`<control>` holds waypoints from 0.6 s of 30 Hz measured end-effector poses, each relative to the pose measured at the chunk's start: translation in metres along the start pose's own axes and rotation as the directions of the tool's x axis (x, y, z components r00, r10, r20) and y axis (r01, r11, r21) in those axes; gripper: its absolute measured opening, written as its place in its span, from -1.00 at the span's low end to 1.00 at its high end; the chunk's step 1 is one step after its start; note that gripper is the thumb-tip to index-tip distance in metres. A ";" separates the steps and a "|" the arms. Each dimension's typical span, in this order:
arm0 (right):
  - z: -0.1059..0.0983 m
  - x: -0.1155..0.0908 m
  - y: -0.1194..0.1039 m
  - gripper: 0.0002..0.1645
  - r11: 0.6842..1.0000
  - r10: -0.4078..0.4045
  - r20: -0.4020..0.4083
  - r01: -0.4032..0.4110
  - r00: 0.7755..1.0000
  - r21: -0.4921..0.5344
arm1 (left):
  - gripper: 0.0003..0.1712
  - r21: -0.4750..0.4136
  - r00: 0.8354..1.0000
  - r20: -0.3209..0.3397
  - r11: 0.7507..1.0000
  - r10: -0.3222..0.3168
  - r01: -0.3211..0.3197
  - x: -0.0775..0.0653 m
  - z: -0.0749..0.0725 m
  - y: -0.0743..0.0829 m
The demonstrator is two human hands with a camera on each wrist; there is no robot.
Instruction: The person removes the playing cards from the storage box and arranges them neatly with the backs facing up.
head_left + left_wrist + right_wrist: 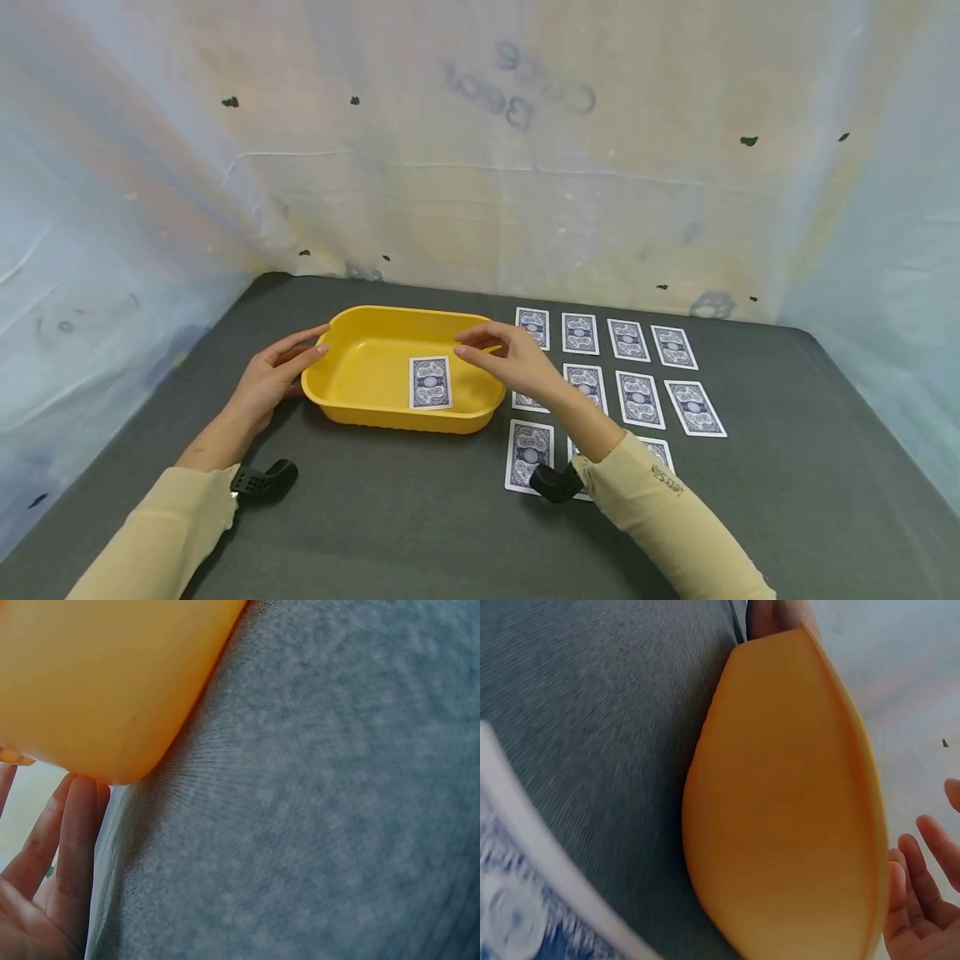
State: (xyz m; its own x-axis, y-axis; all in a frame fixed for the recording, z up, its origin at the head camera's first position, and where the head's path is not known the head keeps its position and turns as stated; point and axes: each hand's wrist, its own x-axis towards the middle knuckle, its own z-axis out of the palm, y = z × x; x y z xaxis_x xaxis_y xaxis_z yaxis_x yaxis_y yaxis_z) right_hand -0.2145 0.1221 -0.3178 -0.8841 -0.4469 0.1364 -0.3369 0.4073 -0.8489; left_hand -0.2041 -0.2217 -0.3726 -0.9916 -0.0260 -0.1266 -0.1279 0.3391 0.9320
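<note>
A yellow plastic tray point(405, 418) sits on the dark table, and one playing card point(431, 383) lies face down inside it. At the tray's left end my left hand point(272, 372) touches the rim with thumb and forefinger. The left wrist view shows its other fingers point(77, 840) fairly straight against the outer wall. Over the tray's right end is my right hand point(512, 357), thumb and fingers spread apart and nothing between them. In the right wrist view those loosely bent fingers point(922, 889) show beyond the tray's rim.
Face-down blue-backed playing cards lie in three rows right of the tray, among them a near card point(529, 454) and a far-right card point(695, 408). My right forearm hides some. Pale plastic sheeting point(480, 208) hangs behind the table point(390, 517).
</note>
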 end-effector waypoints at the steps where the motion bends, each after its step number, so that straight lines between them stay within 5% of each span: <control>1: 0.003 0.002 -0.001 -0.65 1.000 0.005 -0.006 -0.005 1.000 0.000 | -0.21 0.001 1.000 0.000 1.000 0.001 -0.001 0.000 0.000 0.000; 12: 0.034 0.028 -0.005 -0.70 1.000 0.008 0.008 -0.008 1.000 -0.020 | -0.21 -0.001 1.000 0.006 1.000 0.006 -0.006 0.002 -0.001 -0.002; 18: 0.047 0.036 -0.006 -0.65 0.986 0.115 0.030 -0.110 0.993 -0.126 | -0.22 0.000 1.000 0.008 1.000 0.013 -0.013 0.000 0.000 -0.002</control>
State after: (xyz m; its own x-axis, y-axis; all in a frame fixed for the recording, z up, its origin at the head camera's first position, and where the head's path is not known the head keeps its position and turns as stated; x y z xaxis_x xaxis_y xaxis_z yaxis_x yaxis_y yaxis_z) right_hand -0.2291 0.0663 -0.3313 -0.9068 -0.4210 0.0227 -0.2757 0.5515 -0.7873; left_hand -0.2040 -0.2225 -0.3742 -0.9930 -0.0145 -0.1174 -0.1153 0.3393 0.9336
